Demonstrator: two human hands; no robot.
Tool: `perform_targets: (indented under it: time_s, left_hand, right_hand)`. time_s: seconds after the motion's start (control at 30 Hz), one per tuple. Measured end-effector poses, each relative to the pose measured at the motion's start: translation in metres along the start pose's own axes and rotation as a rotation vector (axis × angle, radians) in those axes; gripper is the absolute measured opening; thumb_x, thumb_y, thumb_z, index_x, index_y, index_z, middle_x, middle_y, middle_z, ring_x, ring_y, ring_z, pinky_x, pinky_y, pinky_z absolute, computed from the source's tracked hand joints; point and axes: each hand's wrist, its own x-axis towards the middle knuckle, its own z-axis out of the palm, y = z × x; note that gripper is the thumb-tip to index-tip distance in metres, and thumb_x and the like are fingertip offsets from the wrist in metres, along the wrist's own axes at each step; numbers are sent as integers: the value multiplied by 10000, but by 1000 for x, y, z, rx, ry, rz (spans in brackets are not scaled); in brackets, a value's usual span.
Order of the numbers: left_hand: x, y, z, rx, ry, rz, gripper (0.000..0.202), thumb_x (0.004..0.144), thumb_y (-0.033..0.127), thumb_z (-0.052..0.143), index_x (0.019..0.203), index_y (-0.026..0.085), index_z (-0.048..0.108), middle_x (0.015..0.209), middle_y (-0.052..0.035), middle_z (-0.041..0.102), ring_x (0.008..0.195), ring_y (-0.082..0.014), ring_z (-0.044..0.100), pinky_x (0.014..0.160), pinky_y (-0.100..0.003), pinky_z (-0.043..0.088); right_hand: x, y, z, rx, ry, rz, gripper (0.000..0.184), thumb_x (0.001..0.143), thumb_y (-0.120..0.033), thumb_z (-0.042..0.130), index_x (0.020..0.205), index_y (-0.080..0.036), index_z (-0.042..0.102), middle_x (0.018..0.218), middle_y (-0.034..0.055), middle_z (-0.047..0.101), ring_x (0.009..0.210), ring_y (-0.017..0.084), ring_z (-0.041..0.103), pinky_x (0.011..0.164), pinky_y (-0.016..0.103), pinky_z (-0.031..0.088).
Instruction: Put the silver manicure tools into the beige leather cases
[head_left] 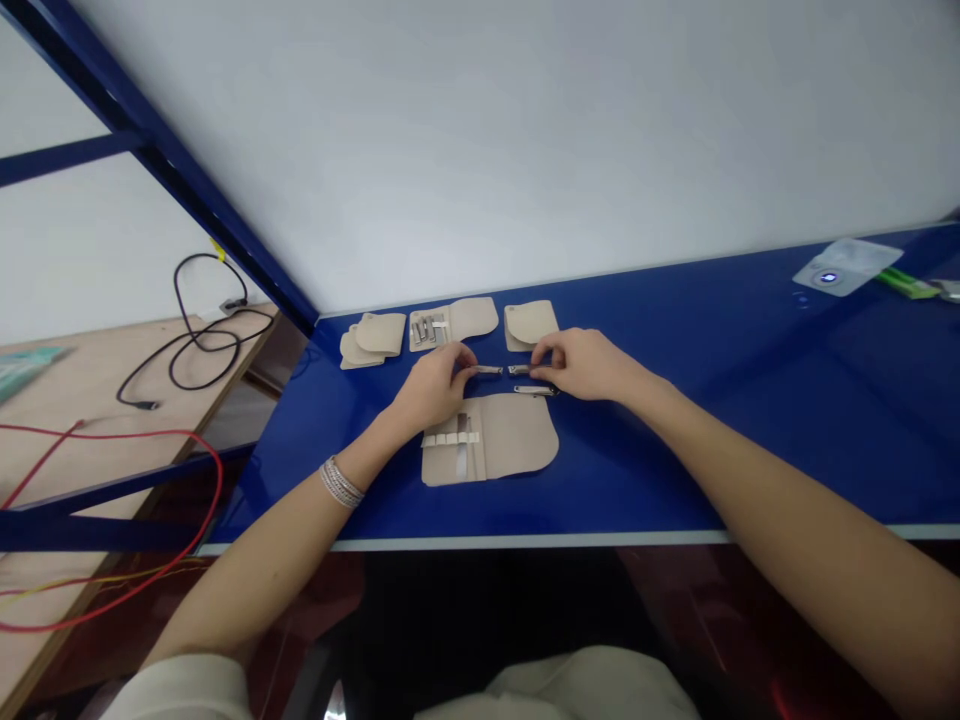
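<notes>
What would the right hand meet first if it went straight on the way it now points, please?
Likely the slim metal tool in the left hand, just past the dark metal piece the right hand pinches; depth is unclear.

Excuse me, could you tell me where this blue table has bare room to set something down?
Open blue tabletop lies between the right hand and the clear packet. It is crowded by the left hand, among the beige cases.

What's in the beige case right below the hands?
The beige case has a row of loops holding one thin metal tool. A loop covers its middle, so its kind is unclear.
</notes>
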Motion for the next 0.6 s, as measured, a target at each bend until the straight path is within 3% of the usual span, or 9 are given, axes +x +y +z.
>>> perform_targets:
  time_s: [0.23,0.43,0.6]
  left_hand:
    - [1,1,-4,-16,118,2,104,873,201,580,955,165,633,865,-44,697,669,-144,590,693,-296,483]
    - [0,3,-6,-75,183,25,158,868,202,579,1019,168,610,885,-38,698,599,-113,555,639,-260,471]
    - [-1,5,-7,-80,214,16,181,853,198,589,1030,165,605,844,-23,695,570,-102,539,629,-256,468]
  right_hand:
    - [-1,-1,3,-8,196,-98,183,799,-356,662,826,-182,709,851,73,665,732,182,592,657,299,426]
    - [-6,-11,-1,180,268,-53,195,776,-357,686,843,-174,694,709,43,694,616,171,614,613,297,446]
    - [-7,-15,-2,232,303,-86,153,760,-318,683,807,-173,698,701,33,698,619,161,624,602,283,446]
